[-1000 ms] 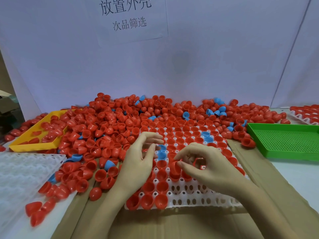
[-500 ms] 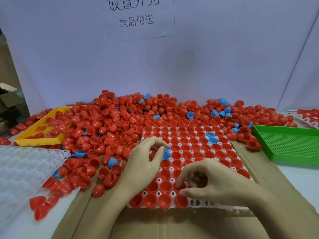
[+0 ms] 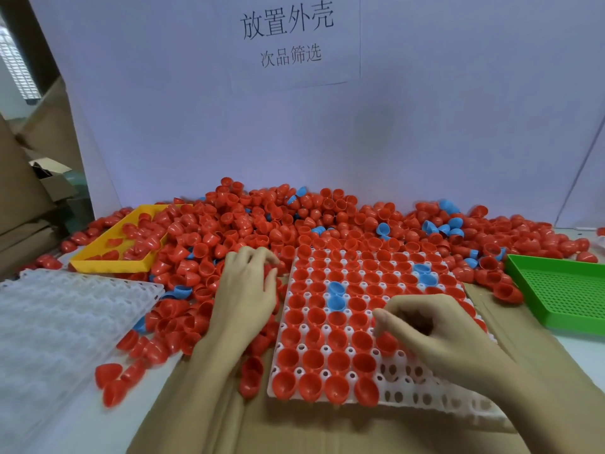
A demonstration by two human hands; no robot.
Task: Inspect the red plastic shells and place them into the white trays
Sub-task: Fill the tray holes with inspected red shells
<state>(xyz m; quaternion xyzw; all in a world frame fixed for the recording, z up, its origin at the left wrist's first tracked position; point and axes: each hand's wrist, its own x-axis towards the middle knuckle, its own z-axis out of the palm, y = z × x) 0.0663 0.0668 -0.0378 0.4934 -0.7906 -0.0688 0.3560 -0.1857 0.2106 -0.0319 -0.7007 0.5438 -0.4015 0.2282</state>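
Red plastic shells lie in a big heap across the middle of the frame, and many more sit open side up in the cups of a white tray at the lower middle. Most cups in that tray are full. Some cups along its lower right edge have no shell in them. A few blue shells sit among the red ones in the tray, and more blue ones are mixed into the heap.

The right hand is over the lower right part of the tray. Its fingers are curled in and its thumb points left. A red shell shows just under the thumb, but I cannot tell if the hand holds it.

The left hand lies on the heap just left of the tray. Its fingers are bent down into the shells, and I cannot tell if it has one.

A second white tray sits at the lower left. A yellow tray with some red shells in it is at the middle left. A green tray is at the right edge. Brown cardboard lies under the full tray. A paper sign with dark writing hangs on the white wall at the top.
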